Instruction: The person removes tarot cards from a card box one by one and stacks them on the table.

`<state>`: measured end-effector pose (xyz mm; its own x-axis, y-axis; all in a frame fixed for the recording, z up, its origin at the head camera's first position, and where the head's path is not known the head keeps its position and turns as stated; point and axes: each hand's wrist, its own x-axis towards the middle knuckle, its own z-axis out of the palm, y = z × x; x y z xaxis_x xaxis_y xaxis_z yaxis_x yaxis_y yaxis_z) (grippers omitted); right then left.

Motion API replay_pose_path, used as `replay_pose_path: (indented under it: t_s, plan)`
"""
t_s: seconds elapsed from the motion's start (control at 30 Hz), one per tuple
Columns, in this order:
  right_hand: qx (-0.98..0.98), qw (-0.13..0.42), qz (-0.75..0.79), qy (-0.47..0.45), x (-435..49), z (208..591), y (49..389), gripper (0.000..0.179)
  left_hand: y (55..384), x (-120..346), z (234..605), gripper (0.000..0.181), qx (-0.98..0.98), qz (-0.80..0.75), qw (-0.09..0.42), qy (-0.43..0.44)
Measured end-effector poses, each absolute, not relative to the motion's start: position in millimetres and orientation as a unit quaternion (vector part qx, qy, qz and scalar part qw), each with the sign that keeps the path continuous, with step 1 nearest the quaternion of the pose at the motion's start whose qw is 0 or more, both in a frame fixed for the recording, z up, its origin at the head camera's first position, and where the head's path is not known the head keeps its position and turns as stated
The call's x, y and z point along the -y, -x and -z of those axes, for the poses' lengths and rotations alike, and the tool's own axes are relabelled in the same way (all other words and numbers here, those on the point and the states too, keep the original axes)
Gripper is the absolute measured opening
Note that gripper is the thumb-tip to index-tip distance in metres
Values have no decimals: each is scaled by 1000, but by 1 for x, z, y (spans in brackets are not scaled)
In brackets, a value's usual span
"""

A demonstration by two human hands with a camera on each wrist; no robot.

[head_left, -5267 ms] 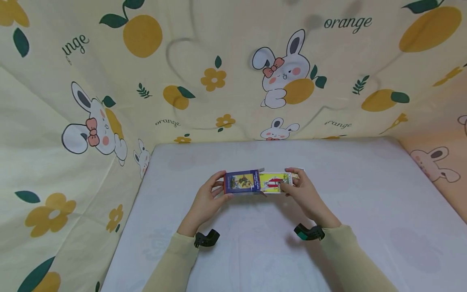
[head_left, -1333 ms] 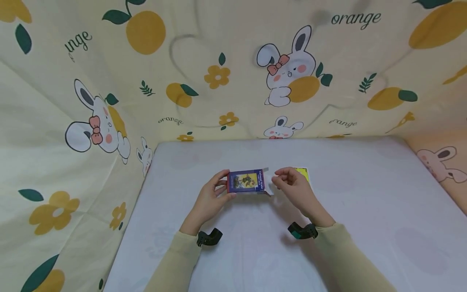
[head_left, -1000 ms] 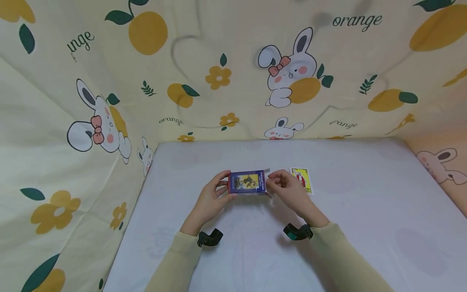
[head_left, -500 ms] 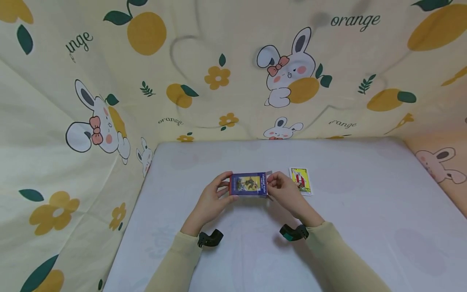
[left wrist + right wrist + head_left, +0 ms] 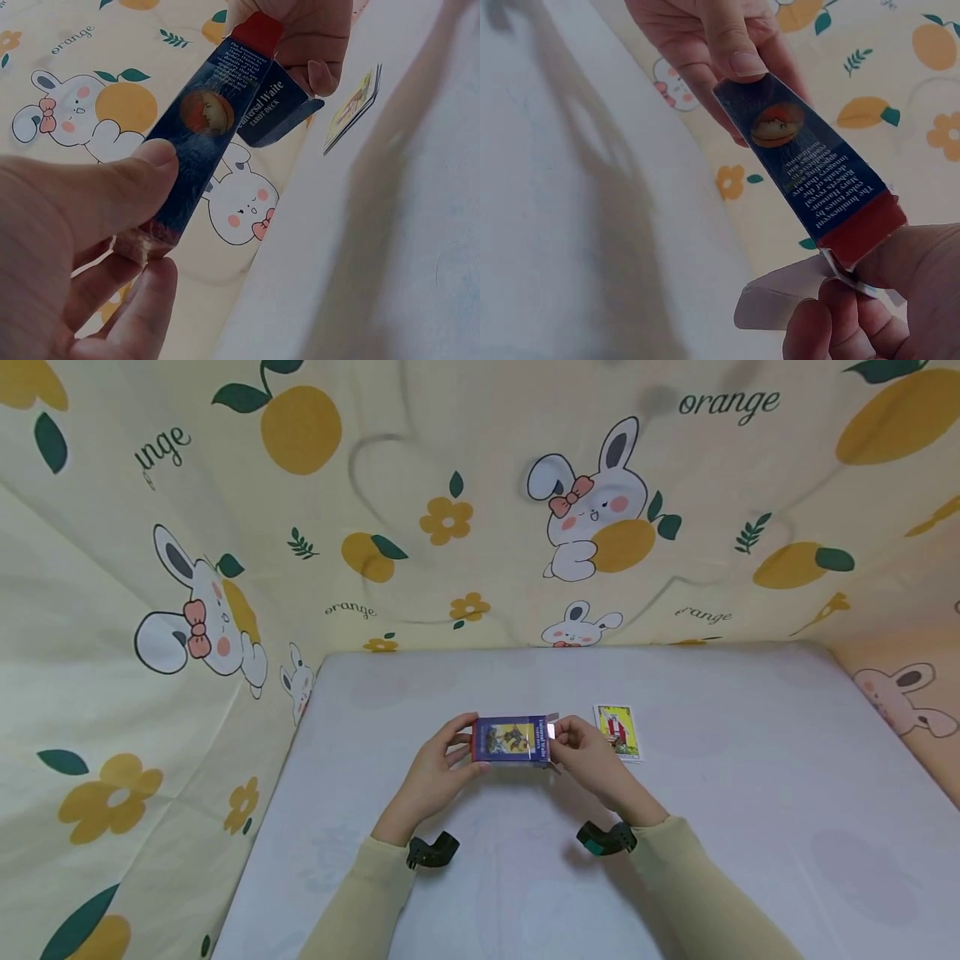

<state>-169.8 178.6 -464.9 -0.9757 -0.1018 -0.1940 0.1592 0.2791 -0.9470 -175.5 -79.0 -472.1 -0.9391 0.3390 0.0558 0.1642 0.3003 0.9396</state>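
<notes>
A blue tarot card box with a yellow picture on its front is held above the table. My left hand grips its left end, thumb along the near narrow side and fingers round the bottom end. At the right end the box is open, its top flap folded out and a red side flap sticking up. The thumb and curled fingers of my right hand pinch at this opening; the thumb tip is hidden there. A stack of tarot cards lies face up on the table, just beyond the right hand.
The table is covered with a white cloth. Behind it and at the left hangs a cream curtain printed with rabbits and oranges. A black band sits on the left wrist, another on the right.
The cards, earlier half out of the box in my right hand, now lie on the table at the right. My right hand has come back left to the box's open end; the left keeps its grip.
</notes>
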Motion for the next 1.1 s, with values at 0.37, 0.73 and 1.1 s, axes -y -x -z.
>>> replay_pose_path:
  t_s: [0.37, 0.73, 1.1]
  plan:
    - [-782, 122, 610, -27, -189, 465, 171, 35, 177, 79, 473, 73, -799, -575, 76, -159]
    - [-743, 102, 660, -53, -195, 461, 171, 41, 177, 80, 473, 74, -800, -574, 75, -158]
    - [-755, 107, 642, -82, -205, 456, 169, 49, 177, 81, 474, 74, -797, -579, 78, -151]
